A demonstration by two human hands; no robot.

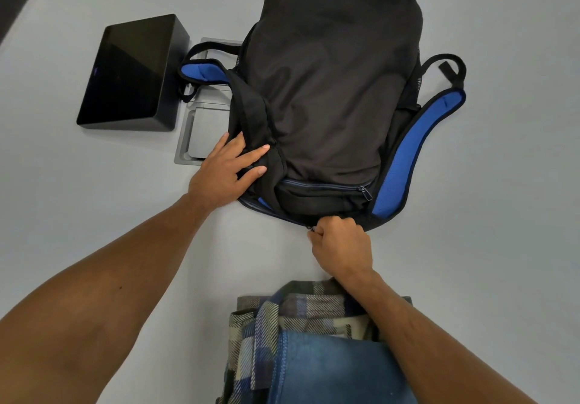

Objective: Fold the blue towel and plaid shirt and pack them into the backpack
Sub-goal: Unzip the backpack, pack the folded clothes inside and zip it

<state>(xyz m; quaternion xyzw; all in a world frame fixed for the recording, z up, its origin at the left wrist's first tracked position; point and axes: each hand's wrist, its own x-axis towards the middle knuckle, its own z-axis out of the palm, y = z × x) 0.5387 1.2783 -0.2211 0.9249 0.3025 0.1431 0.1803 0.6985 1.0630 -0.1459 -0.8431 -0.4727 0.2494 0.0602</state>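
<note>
Left hand (224, 168): fingers straight and spread, laid flat on the near-left corner of the black fabric backpack with blue-lined shoulder straps (329, 89), pressing it to the table. Right hand (340, 243): fingers curled tight, pinching a small dark metal zipper pull (310, 228) at the backpack's near edge; the forearm crosses over the folded clothes.

Backpack lies flat on the pale grey table (502, 184), top end toward the person. Zip track along the near-left edge is parted, blue lining visible in the gap. A second zipper, closed, runs across the near panel with its pulls at the right. One blue-lined strap curves out on the right, the other is bunched on the left.

Folded plaid flannel shirt in green, cream and blue (276, 319) sits at the near table edge, apart from the backpack. Folded blue towel with stitched edge (332, 369) rests on top of it.

Black rectangular box with glossy top (131, 74) stands left of the backpack, beside a recessed grey metal table hatch (201, 133), which the backpack partly covers.
</note>
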